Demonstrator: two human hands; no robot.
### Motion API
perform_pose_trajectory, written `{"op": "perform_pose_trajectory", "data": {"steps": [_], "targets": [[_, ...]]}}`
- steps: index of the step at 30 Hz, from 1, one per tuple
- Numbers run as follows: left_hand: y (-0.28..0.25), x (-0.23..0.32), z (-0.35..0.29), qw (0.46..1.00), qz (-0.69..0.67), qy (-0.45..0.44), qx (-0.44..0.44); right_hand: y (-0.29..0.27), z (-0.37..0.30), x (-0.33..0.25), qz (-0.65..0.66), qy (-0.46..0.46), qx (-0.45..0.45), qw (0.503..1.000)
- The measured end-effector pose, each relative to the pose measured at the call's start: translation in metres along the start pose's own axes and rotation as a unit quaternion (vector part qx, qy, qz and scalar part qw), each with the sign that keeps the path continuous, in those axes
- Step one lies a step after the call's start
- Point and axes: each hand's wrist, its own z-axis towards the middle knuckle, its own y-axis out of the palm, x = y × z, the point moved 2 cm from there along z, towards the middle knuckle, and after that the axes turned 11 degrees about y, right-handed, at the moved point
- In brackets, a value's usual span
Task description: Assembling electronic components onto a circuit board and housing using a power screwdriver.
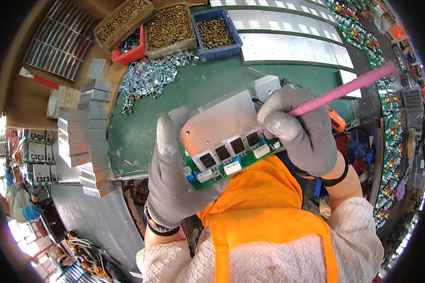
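In my gloved left hand [165,160] is a green circuit board [248,162], gripped at its left end and tilted in front of my orange apron. A flat silver heatsink [219,120] stands along the board's far side. Several black transistors [237,146] on pale pads line the heatsink's lower edge, with white block components [233,168] in front of them. My gloved right hand [304,132] is closed round a long pink-wrapped stick [347,89]. Its lower end meets the assembly near the rightmost transistor; my fingers partly cover the tip, so its kind does not show.
Bins of brass-coloured screws [170,26] and a blue bin [217,35] stand at the back. A heap of metal clips [148,78] lies before them. Heatsinks are stacked at left [75,137]; metal plates [293,49] lie far right. An orange-handled tool [336,119] is beyond my right hand.
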Motion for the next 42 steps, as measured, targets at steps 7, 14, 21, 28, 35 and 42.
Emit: {"op": "perform_pose_trajectory", "data": {"steps": [7, 14, 21, 28, 35, 42], "targets": [[0.001, -0.001, -0.002, 1.000, -0.002, -0.001, 0.009, -0.004, -0.002, -0.003, 0.038, 0.041, 0.017, 0.998], [0.004, 0.029, -0.014, 0.993, 0.102, -0.010, -0.057, -0.038, -0.005, 0.018, -0.075, -0.009, 0.064, 0.995], [0.013, 0.014, -0.063, 0.984, 0.132, 0.123, -0.017, -0.031, 0.017, 0.077, -0.278, -0.072, -0.089, 0.954], [0.005, -0.017, -0.067, 0.974, 0.190, 0.118, -0.027, -0.014, 0.028, 0.090, -0.490, -0.136, -0.147, 0.848], [0.001, -0.036, -0.051, 0.973, 0.167, 0.068, -0.142, -0.091, -0.062, 0.080, -0.392, 0.111, -0.022, 0.913], [-0.035, -0.057, 0.016, 0.979, 0.186, 0.078, -0.028, -0.126, -0.111, 0.100, -0.473, 0.251, 0.037, 0.844]]}}
